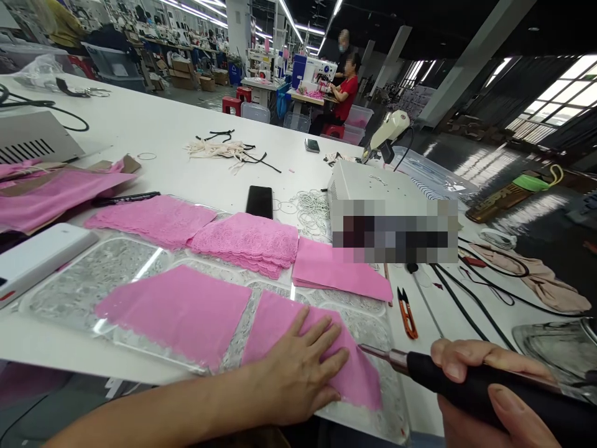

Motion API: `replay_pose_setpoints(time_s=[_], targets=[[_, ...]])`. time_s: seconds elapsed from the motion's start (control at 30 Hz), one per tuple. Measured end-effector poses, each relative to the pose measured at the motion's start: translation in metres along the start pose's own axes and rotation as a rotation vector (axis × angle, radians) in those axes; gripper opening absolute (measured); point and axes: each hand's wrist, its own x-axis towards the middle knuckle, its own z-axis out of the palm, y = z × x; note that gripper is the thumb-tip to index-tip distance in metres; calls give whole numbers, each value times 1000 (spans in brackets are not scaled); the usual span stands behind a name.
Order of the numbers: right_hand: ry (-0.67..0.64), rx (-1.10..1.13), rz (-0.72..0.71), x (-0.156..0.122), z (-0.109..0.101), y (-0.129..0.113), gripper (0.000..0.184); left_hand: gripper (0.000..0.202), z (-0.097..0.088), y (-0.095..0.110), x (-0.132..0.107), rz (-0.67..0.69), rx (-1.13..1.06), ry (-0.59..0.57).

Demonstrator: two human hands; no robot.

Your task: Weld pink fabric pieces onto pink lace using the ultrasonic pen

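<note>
My left hand [305,367] lies flat with fingers spread, pressing on a pink fabric piece [275,323] at the front of a clear, patterned plastic mat [368,404]. In my right hand [494,379] is a pen-like tool [459,376] with a thick black handle, resembling a soldering iron. Its pointed metal tip is at the right edge of that fabric, beside my left fingers; whether it touches is hard to tell. Another flat pink piece [181,314] lies to the left. Behind are a stack of pink lace [247,239], more pink lace [156,221] and plain pink pieces [336,267].
Orange thread snips [407,314] lie right of the mat, near black cables [461,302]. A grey box [387,186] with a blurred front stands behind them. A phone [259,201] and white cords [310,208] lie farther back. A white device [44,258] sits left.
</note>
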Motion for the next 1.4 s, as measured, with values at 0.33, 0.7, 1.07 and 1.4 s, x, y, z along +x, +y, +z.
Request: replay_pose_setpoints(time_s=[0.33,0.7,1.07,1.4], targets=[[-99,49,-52,11,17,16,16,53,1,0,0,5,18,13],[-144,37,-46,14,16,18,12,53,1,0,-1,-2,6,22],[-104,68,-81,22,37,29,15,52,-11,2,4,-21,-11,-66],[-105,54,-107,23,37,32,16,51,-11,3,3,-15,4,-31]])
